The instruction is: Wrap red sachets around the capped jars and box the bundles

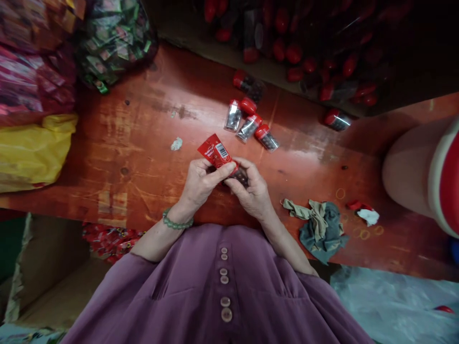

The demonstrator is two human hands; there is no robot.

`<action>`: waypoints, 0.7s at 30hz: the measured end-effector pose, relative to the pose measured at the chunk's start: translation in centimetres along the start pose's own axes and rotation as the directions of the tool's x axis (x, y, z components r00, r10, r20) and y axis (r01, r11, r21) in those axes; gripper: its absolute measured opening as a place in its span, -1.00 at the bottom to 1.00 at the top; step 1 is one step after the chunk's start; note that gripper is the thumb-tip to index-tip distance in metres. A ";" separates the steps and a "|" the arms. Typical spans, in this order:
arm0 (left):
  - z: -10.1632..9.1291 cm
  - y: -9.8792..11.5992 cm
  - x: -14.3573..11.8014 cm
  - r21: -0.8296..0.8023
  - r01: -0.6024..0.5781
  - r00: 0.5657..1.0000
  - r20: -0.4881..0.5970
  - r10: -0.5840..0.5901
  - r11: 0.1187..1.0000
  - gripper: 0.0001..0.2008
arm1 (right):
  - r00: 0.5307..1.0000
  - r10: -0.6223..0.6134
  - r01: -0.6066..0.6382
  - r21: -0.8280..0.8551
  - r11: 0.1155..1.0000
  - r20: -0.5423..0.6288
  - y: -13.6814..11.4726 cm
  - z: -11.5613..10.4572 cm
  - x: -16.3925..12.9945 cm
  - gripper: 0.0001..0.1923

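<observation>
My left hand (201, 184) is closed on a red printed sleeve (214, 149) with a barcode, thumb on top. The sleeve is flat and flared at its upper left end. Its other end meets a small clear jar of dark round sweets (241, 176), which my right hand (255, 192) grips from the right side. How far the sleeve covers the jar is hidden by my fingers. Just beyond my hands lie several small jars with red lids (248, 128), tipped on their sides on the reddish wooden table (143, 143).
An open carton of red-lidded jars (294, 52) stands at the back. Bags of green packets (114, 43) and a yellow bag (36, 153) are at left. A crumpled cloth (322, 229), rubber bands (365, 234) and a pale bucket (409, 167) are at right.
</observation>
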State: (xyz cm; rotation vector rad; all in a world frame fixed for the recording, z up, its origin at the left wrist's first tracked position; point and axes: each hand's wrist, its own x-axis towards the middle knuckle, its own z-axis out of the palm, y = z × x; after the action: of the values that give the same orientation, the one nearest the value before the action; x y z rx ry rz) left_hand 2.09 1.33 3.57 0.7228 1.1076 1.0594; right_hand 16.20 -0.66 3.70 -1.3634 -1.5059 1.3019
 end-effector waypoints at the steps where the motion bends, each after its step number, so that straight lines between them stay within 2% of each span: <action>1: 0.0 0.0 0.0 -0.002 0.015 1.000 0.017 -0.015 1.000 -0.75 | 0.999 0.039 -0.040 0.053 0.998 0.008 0.0 0.0 0.0 -0.62; 3: 0.0 0.0 0.0 -0.024 0.041 0.999 0.027 -0.040 0.999 -0.70 | 0.996 0.088 -0.089 0.147 0.985 0.015 0.0 0.1 0.1 -0.65; 5: 0.2 -0.2 -0.1 -0.076 0.041 0.999 0.007 -0.040 0.996 -0.66 | 0.996 0.085 -0.085 0.180 0.980 0.008 0.1 0.2 0.1 -0.67; 8: 0.3 -0.7 -0.3 -0.161 0.028 0.998 -0.051 -0.037 0.986 -0.67 | 0.998 0.062 -0.062 0.111 0.992 -0.003 0.1 0.3 0.0 -0.70; 12: 0.2 -0.8 -0.3 -0.194 0.054 0.992 -0.098 -0.074 0.980 -0.71 | 0.996 0.083 -0.083 0.008 0.997 -0.035 0.0 0.2 0.0 -0.66; 14: 0.1 -0.6 -0.2 -0.187 0.051 0.993 -0.095 -0.070 0.981 -0.71 | 0.994 0.109 -0.108 0.075 0.991 -0.004 -0.1 0.0 -0.1 -0.58; 16: 0.0 -0.4 -0.1 -0.185 0.034 0.994 -0.099 -0.053 0.982 -0.69 | 0.987 0.144 -0.156 0.191 0.969 0.075 -0.1 -0.4 -0.3 -0.53; 18: -0.1 -0.4 0.0 -0.194 0.026 0.996 -0.084 -0.043 0.981 -0.68 | 0.975 0.166 -0.200 0.258 0.945 0.147 0.0 -0.7 -0.5 -0.59; 19: -0.1 -0.4 0.0 -0.200 0.030 0.996 -0.071 -0.045 0.979 -0.69 | 0.972 0.170 -0.207 0.249 0.946 0.161 0.1 -0.8 -0.7 -0.63; 21: 0.1 -0.6 0.0 -0.210 0.041 0.997 -0.060 -0.055 0.977 -0.69 | 0.983 0.145 -0.160 0.136 0.978 0.114 0.3 -0.9 -1.0 -0.70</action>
State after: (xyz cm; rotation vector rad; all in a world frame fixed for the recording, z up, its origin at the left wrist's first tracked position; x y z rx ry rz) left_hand 2.31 1.15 3.09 0.4943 1.0458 1.1452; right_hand 17.26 -1.44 3.77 -1.3572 -1.3654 1.5680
